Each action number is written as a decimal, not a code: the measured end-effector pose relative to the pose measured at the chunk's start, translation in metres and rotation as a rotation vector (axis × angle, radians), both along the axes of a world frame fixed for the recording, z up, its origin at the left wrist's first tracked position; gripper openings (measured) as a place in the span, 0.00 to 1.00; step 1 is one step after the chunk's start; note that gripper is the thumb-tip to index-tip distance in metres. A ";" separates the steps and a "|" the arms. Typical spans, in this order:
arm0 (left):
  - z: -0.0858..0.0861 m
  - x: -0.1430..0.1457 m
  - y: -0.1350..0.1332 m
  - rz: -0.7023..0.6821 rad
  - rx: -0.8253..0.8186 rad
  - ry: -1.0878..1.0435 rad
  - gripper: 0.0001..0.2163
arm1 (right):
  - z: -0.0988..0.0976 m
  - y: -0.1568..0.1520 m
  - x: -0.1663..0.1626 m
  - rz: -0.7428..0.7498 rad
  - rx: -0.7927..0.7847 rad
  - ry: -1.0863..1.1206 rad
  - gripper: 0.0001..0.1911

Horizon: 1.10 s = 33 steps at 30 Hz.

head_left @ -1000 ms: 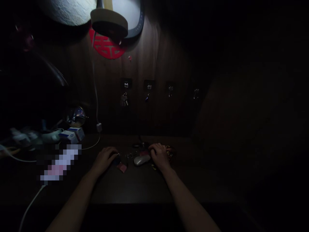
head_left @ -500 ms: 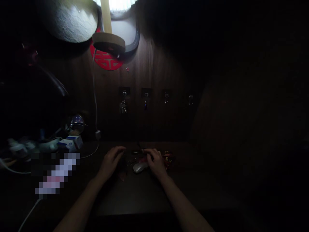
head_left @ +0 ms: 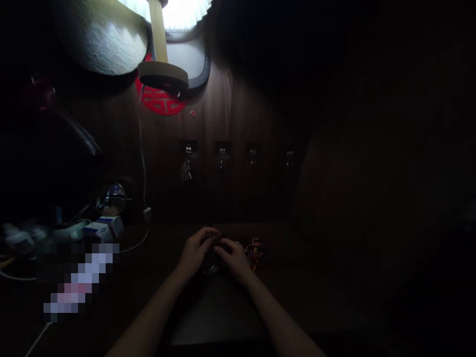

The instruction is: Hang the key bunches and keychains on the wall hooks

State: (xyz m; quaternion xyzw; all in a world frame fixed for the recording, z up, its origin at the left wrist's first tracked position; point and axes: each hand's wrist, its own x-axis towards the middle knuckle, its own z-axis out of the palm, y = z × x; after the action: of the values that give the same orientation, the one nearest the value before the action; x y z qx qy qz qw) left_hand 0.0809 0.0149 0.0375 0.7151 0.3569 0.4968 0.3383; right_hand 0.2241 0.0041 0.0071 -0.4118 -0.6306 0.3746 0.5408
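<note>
My left hand (head_left: 194, 252) and my right hand (head_left: 235, 258) meet over the dark desk, fingertips pinched close together. Something small and dark sits between them, too dim to make out. Under the hands lies a smooth silvery rounded object (head_left: 211, 269), partly covered by my fingers. Just right of my right hand is a tangle of red and yellow cord-like pieces (head_left: 256, 254).
Wall hooks hold a bunch of keys (head_left: 187, 171) and a small dangling item (head_left: 221, 165). A lit lamp (head_left: 159, 44) is above. At left are boxes (head_left: 104, 229), a round glass-like object (head_left: 114, 198), a white cable (head_left: 143, 148) and a blurred-out item (head_left: 82, 280).
My left hand has moved right to meet my right hand, and the fingertips have come together. The silvery object is now more covered. The whole view has shifted slightly.
</note>
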 end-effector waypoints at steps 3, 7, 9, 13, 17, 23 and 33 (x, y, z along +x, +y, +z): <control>-0.002 0.001 0.000 0.025 0.024 0.062 0.11 | 0.000 0.001 0.000 -0.061 0.020 -0.002 0.09; -0.002 -0.004 -0.001 0.046 0.079 0.158 0.11 | -0.001 0.001 0.001 -0.085 0.046 0.005 0.09; -0.002 -0.014 0.000 0.080 0.094 0.200 0.11 | -0.002 0.001 0.003 -0.077 0.043 0.013 0.09; -0.012 -0.054 0.009 0.234 0.071 0.271 0.12 | -0.002 0.001 0.009 -0.138 0.018 0.022 0.10; -0.033 -0.100 0.018 0.394 0.061 0.317 0.12 | 0.000 0.005 0.011 -0.193 0.010 0.109 0.14; -0.045 -0.119 0.020 0.460 -0.047 0.240 0.12 | 0.011 0.014 0.011 -0.217 -0.016 0.258 0.17; -0.050 -0.121 0.029 0.404 -0.079 0.318 0.11 | 0.116 0.071 0.015 -0.365 0.228 0.276 0.10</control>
State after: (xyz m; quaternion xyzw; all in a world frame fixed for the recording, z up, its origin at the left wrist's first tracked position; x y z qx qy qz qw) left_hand -0.0401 0.0442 -0.0121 0.6847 0.5603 0.4213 0.1995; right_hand 0.2390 0.0747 0.1228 -0.4001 -0.5044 0.2497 0.7233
